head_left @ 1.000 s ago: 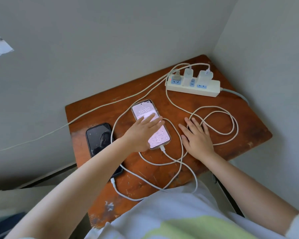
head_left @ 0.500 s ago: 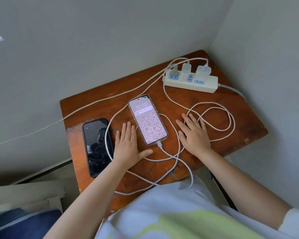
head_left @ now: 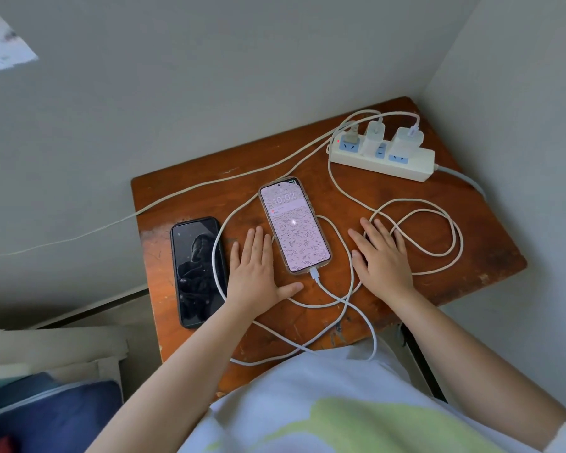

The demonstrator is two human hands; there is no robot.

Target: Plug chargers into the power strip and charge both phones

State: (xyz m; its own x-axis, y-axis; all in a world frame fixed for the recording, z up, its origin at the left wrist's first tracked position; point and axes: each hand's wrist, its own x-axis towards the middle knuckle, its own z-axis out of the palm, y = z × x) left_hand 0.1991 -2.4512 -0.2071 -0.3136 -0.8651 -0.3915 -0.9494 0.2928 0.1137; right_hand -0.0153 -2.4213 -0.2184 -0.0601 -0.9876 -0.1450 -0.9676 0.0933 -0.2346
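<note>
A lit phone (head_left: 293, 223) with a pink screen lies mid-table, a white cable (head_left: 317, 279) plugged into its near end. A black phone (head_left: 198, 269) with a dark screen lies to its left; its near end is hidden by my forearm. The white power strip (head_left: 406, 163) sits at the far right with two white chargers (head_left: 406, 138) and a small plug in it. My left hand (head_left: 254, 273) lies flat and empty between the phones. My right hand (head_left: 381, 256) rests flat on the looped white cables (head_left: 438, 230).
The small brown wooden table (head_left: 490, 256) stands in a corner, with grey walls behind it and to its right. A long white cord (head_left: 177, 197) runs off the table's left edge. Pale boards and a dark blue item (head_left: 53, 410) lie at the lower left.
One second ago my left hand covered the lit phone; it has since come off to the left and lies flat on the table. My right hand has stayed put.
</note>
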